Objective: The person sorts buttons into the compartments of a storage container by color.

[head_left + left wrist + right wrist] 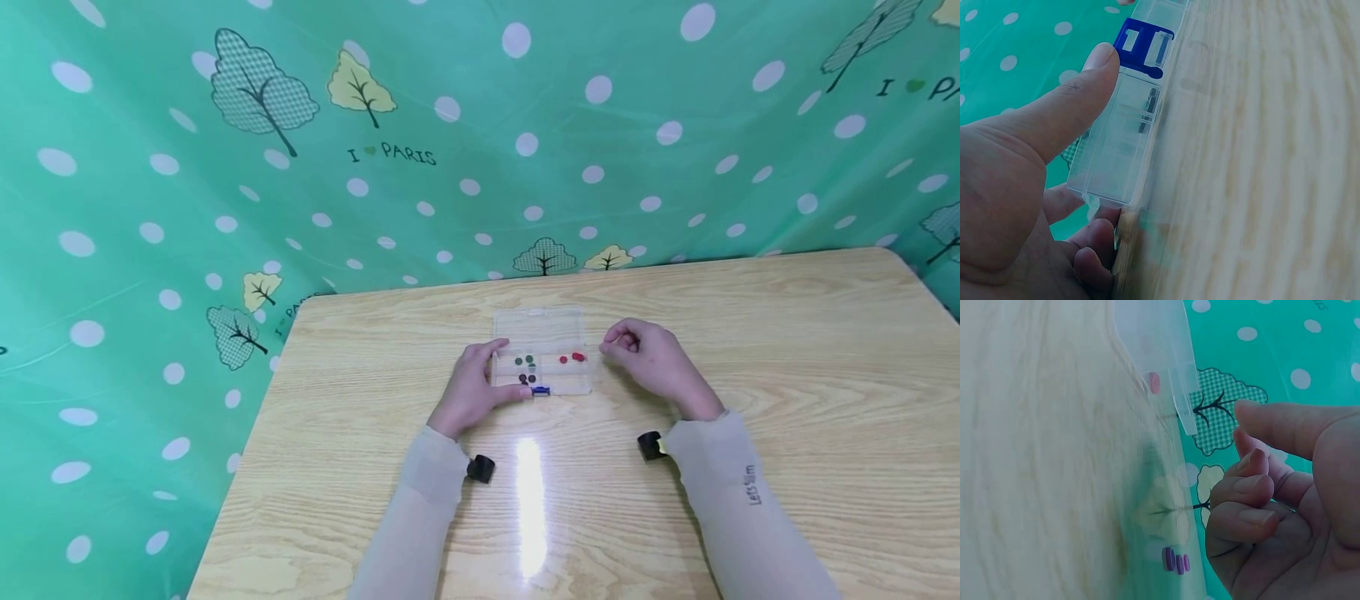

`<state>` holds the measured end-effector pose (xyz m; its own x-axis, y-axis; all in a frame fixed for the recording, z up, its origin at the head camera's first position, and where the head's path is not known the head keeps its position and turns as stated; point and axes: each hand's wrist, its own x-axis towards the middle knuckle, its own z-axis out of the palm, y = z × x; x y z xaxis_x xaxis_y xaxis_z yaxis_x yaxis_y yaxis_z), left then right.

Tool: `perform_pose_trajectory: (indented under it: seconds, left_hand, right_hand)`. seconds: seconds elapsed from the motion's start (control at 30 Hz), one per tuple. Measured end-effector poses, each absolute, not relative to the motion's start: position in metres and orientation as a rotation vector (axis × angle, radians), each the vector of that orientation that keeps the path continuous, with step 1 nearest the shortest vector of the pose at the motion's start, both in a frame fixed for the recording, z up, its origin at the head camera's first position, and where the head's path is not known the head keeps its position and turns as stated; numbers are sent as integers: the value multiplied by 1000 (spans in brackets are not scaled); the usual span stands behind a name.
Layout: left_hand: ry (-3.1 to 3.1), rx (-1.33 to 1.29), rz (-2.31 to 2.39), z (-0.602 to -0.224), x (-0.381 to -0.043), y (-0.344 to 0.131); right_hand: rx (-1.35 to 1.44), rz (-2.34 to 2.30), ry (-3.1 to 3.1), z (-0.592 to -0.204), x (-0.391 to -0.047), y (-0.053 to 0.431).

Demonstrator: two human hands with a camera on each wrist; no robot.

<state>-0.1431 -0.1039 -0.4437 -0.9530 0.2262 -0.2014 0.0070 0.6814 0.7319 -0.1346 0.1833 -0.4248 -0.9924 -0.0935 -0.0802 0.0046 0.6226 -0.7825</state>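
A clear plastic compartment box lies on the table with its lid folded back. Small round pieces sit inside: green pieces and black pieces at the left, red pieces at the right. My left hand grips the box's left end, thumb against the front wall beside the blue latch, other fingers round the far side. Just right of the box hovers my right hand, its fingers loosely curled. Thumb and index tips are close together, with nothing visible between them.
Several purple pieces lie on the table near the right hand in the right wrist view; the head view hides them. The wooden table ends at a green dotted curtain. Dark wrist cameras sit on both sleeves.
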Motion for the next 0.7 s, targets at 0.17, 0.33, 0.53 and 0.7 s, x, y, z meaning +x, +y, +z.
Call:
perform_pose_trajectory:
  seconds: [0.17, 0.33, 0.53, 0.7]
  left_hand:
    - [2609, 183, 1155, -443, -143, -103]
    - [2612, 185, 1159, -445, -143, -104]
    - [2620, 195, 1159, -447, -144, -105]
    - [2614, 194, 1167, -446, -144, -103]
  right_hand:
    - [-58, -1344, 2725, -425, -134, 191]
    - [-42, -1357, 2715, -426, -134, 197]
    - [-23, -1362, 2703, -428, -134, 202]
    - [-11, -1350, 2712, -431, -135, 207]
